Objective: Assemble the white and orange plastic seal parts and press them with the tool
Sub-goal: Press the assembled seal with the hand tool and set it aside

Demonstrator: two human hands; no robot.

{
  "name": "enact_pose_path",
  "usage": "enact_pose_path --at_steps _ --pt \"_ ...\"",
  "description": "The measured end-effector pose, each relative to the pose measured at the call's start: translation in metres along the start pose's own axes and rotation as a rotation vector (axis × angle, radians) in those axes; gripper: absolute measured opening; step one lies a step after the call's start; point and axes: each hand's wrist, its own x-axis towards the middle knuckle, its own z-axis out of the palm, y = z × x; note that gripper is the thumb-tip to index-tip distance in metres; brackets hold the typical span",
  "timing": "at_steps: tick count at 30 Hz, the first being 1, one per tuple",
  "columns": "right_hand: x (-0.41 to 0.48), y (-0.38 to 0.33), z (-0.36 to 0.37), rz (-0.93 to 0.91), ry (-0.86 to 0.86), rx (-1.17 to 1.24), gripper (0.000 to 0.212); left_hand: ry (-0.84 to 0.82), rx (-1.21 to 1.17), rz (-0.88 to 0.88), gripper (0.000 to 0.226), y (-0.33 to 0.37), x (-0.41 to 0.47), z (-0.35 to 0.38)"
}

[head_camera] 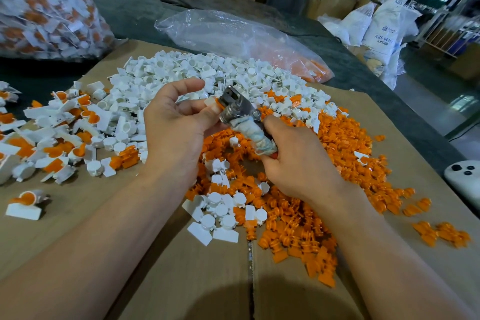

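Note:
My left hand [174,122] pinches a white and orange seal [212,103] between its fingertips, right at the metal jaws of the pressing tool [235,106]. My right hand [296,161] grips the tool's cloth-wrapped handle [255,135]. Both hands hover above the cardboard sheet [181,267]. A heap of white seal parts [197,73] lies behind the hands. Loose orange parts [337,153] spread beneath and to the right. Joined white and orange seals [57,132] lie scattered at the left.
A clear plastic bag [233,36] holding some orange parts lies behind the white heap. A big bag of joined seals [44,8] stands at the far left. A white controller [465,179] sits at the right edge. Cartons and white sacks [381,26] fill the background.

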Motion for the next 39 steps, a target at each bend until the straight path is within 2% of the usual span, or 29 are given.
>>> enact_pose_path --at_steps 11,18,23,26,32,39 --pt "0.000 0.002 0.004 -0.010 0.043 0.019 0.023 0.014 -0.036 -0.027 0.030 0.002 0.001 0.001" --pt "0.004 0.019 -0.001 0.168 0.139 0.075 0.026 0.006 -0.089 -0.081 0.018 -0.001 0.004 -0.003" --pt "0.006 0.039 -0.007 0.318 0.156 -0.022 0.033 -0.009 -0.041 -0.124 0.017 -0.003 0.003 -0.004" --pt "0.007 0.046 -0.006 0.375 0.131 -0.054 0.038 -0.039 0.059 -0.089 0.021 -0.004 0.000 -0.004" --pt "0.009 0.053 -0.003 0.415 0.094 -0.112 0.050 -0.085 0.258 -0.019 0.023 -0.004 -0.003 -0.003" --pt "0.011 0.055 0.000 0.426 0.048 -0.143 0.064 -0.121 0.262 -0.029 0.020 -0.002 -0.005 -0.002"
